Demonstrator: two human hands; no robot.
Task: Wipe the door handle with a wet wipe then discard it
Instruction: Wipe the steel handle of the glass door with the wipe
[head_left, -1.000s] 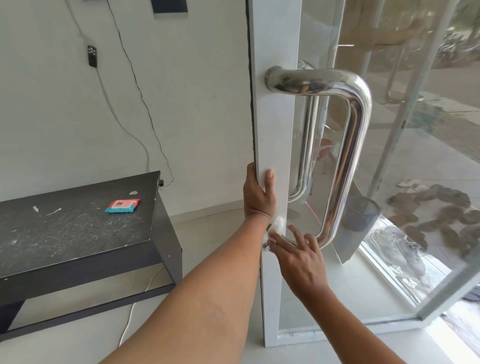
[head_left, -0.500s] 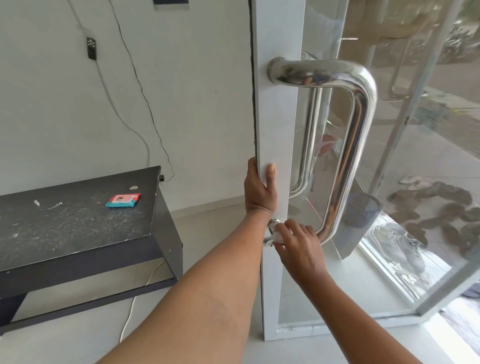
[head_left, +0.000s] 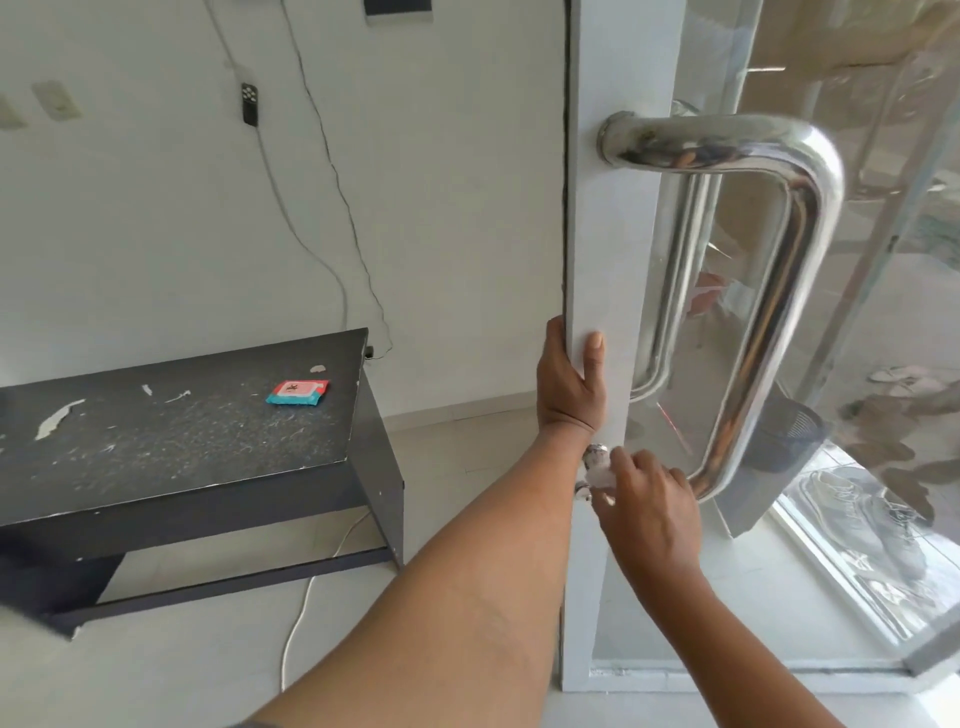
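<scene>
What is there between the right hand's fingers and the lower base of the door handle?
In the head view, a white wet wipe lies there: the right hand presses it against the shiny base of the door handle.

Bright daylight through glass; wide-angle edge distortion.

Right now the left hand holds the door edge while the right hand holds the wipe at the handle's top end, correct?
Not quite. In the head view the right hand holds the wipe at the bottom end of the handle, by its lower mount, not the top end. The left hand does hold the door edge.
</scene>
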